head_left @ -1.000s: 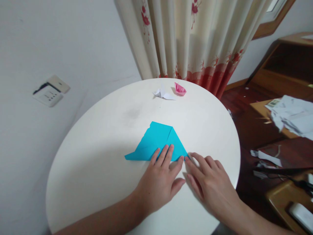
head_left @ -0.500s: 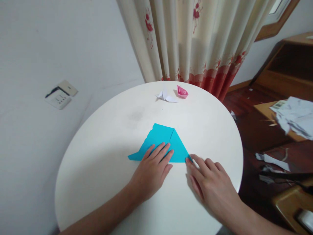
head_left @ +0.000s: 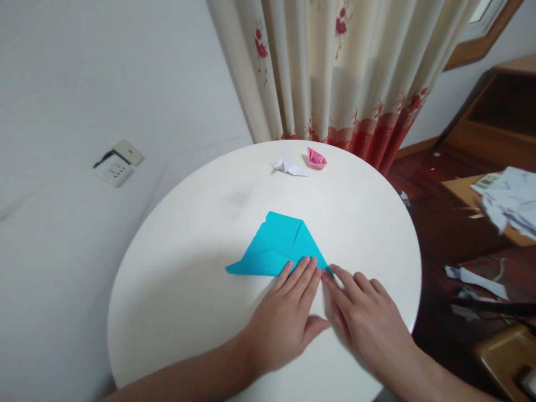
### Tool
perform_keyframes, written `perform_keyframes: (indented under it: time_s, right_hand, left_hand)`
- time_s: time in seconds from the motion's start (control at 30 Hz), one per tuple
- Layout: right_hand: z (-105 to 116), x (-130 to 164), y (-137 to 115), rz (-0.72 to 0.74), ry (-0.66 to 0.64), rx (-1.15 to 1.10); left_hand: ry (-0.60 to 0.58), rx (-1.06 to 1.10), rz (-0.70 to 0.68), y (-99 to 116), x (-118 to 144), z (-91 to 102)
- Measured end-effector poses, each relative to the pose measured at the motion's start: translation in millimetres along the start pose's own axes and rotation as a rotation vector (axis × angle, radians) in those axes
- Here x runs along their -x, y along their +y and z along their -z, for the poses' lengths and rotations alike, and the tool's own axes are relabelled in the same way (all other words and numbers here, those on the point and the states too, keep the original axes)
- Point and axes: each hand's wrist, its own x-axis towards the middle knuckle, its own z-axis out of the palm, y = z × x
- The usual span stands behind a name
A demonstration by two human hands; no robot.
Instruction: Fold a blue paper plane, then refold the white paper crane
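A folded blue paper sheet [head_left: 276, 245] lies flat near the middle of the round white table [head_left: 176, 279]. My left hand [head_left: 288, 318] rests flat with its fingertips pressing on the paper's near edge, close to the right corner. Beside it, my right hand [head_left: 364, 321] lies flat on the table, its fingertips touching the paper's right corner. Neither hand grips anything.
A small white folded paper figure [head_left: 288, 166] and a pink paper boat [head_left: 316, 158] sit at the table's far edge. A flowered curtain [head_left: 335, 72] hangs behind. Wall sockets [head_left: 117, 166] are at left. At right, wooden furniture [head_left: 494, 117], crumpled papers [head_left: 513, 204], scraps on the floor.
My left hand has slid right and back along the paper's near edge, from the middle of the sheet toward its right corner. My right hand has stayed at the corner.
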Motion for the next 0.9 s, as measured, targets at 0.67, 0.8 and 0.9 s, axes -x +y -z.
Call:
perform_keyframes:
  time_s: [0.67,0.8,0.9]
  right_hand:
    - [-2.7,2.6,1.1,0.002,0.013,0.002]
    - [-3.2,3.4,1.7,0.006,0.005,-0.003]
    - [-3.9,3.4,2.2,0.011,0.009,-0.002]
  left_hand:
    - [-0.047,0.101,0.103,-0.3,5.6,-5.5]
    - [-0.059,0.096,0.106,-0.2,5.7,-5.9]
    - [-0.055,0.102,0.106,-0.6,5.5,-6.1]
